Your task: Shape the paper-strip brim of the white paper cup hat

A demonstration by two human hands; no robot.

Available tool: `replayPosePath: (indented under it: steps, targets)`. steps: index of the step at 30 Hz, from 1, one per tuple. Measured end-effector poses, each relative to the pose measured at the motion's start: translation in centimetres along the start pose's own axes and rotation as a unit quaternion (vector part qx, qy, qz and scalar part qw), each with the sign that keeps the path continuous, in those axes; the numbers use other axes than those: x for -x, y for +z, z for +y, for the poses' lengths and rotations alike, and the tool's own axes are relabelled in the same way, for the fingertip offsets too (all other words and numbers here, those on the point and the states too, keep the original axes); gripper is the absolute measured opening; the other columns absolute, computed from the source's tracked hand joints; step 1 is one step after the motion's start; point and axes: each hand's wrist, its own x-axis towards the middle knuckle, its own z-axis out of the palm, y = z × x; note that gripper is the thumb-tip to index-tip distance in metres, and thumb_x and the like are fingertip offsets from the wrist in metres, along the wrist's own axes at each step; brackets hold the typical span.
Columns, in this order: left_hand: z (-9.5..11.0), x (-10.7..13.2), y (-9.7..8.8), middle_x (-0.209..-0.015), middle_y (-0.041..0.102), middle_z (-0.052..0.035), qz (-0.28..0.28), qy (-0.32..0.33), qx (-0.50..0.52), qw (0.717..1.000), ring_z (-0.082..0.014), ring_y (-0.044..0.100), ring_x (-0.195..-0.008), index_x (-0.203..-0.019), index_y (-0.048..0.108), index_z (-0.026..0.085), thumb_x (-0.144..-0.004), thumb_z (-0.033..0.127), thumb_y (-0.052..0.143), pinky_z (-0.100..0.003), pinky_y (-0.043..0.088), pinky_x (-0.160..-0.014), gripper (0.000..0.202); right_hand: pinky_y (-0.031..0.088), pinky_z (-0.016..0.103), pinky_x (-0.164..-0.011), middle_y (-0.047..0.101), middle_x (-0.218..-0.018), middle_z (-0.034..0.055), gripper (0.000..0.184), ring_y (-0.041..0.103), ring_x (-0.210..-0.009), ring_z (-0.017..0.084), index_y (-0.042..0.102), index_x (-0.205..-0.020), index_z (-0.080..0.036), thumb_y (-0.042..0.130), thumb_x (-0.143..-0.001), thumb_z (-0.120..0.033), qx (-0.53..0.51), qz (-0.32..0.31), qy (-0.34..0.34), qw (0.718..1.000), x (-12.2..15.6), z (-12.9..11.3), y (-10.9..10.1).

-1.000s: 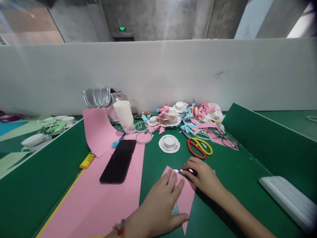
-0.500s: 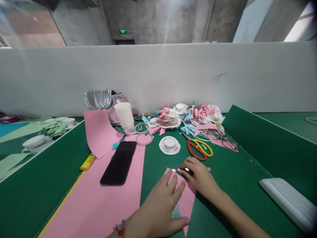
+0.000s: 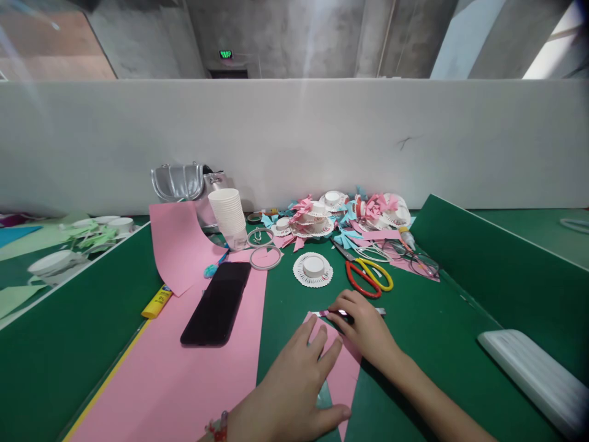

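Note:
My left hand [image 3: 294, 383] lies flat with fingers spread on a small pink paper piece [image 3: 343, 374], pinning it to the green table [image 3: 423, 331]. My right hand [image 3: 365, 325] is closed around a slim silver and pink craft knife [image 3: 329, 313], whose blade end lies along the paper's far edge. Just beyond it sits a white fringed paper-cup disc [image 3: 313, 269].
Red and yellow scissors [image 3: 368, 276] lie right of the disc. A black phone [image 3: 216, 302] rests on a long pink sheet [image 3: 184, 368]. Behind are stacked paper cups [image 3: 227, 216], finished paper flowers [image 3: 350, 215], a silver bag [image 3: 179, 181], a yellow glue stick [image 3: 157, 301], and a white object [image 3: 534, 374] at right.
My hands have stayed on the pink paper; the right hand with the knife has shifted slightly left along the paper's edge. The view moved a little.

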Motion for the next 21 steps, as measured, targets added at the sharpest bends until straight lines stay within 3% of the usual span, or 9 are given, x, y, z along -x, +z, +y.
replayPosePath:
  steps: [14,21]
  targets:
    - [0.1,-0.1,0.0,-0.13,0.036,-0.0159,-0.008,-0.01,-0.004,1.0,-0.0345,0.017,-0.124,-0.129,0.029,0.017,-0.068,0.051,0.052,-0.052,0.023,-0.099,0.073,0.041,0.029,-0.065,0.056,-0.073,0.0041,0.015,0.051,-0.073,0.017,0.058,-0.07,-0.018,0.048,-0.08,-0.021,0.001,0.003,0.01,1.0,0.0,-0.1,0.2]
    - [0.0,-0.1,0.0,-0.124,0.041,-0.0155,-0.005,-0.022,0.002,1.0,-0.0364,0.021,-0.123,-0.127,0.033,0.02,-0.063,0.049,0.058,-0.053,0.028,-0.095,0.075,0.038,0.025,-0.054,0.054,-0.07,0.0034,0.019,0.052,-0.064,0.016,0.057,-0.068,-0.019,0.044,-0.081,-0.026,0.09,0.023,0.063,0.994,-0.1,1.5,-0.7]
